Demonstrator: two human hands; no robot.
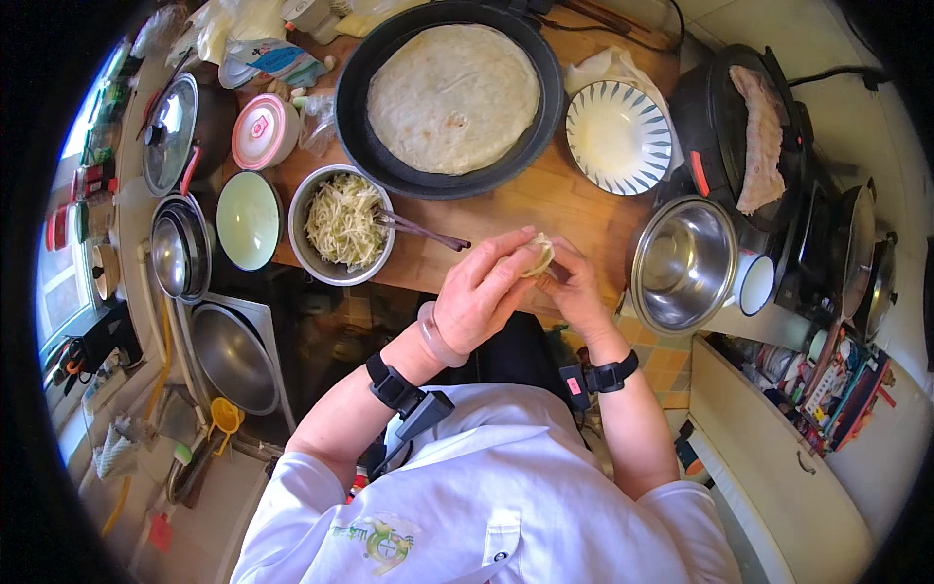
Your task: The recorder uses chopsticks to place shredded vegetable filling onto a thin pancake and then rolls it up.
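Observation:
My left hand (478, 292) and my right hand (579, 286) meet over the front edge of the wooden worktop. Between them they hold a small rolled flatbread (541, 254), mostly hidden by my fingers. Beyond my hands sits a black round pan (449, 187) with a large pale flatbread (454, 98) lying flat in it. To the left is a metal bowl (298, 244) of shredded vegetables (343, 223). A pair of dark chopsticks (430, 230) rests in that bowl, their ends pointing towards my left hand.
A blue-striped plate (619, 139) lies right of the pan, with a steel bowl (682, 266) and enamel mug (753, 283) nearer me. A black appliance (704, 109) bears a strip of raw-looking meat (759, 142). Leftward stand a pale green bowl (248, 220), lidded container (264, 130) and glass-lidded pot (171, 135).

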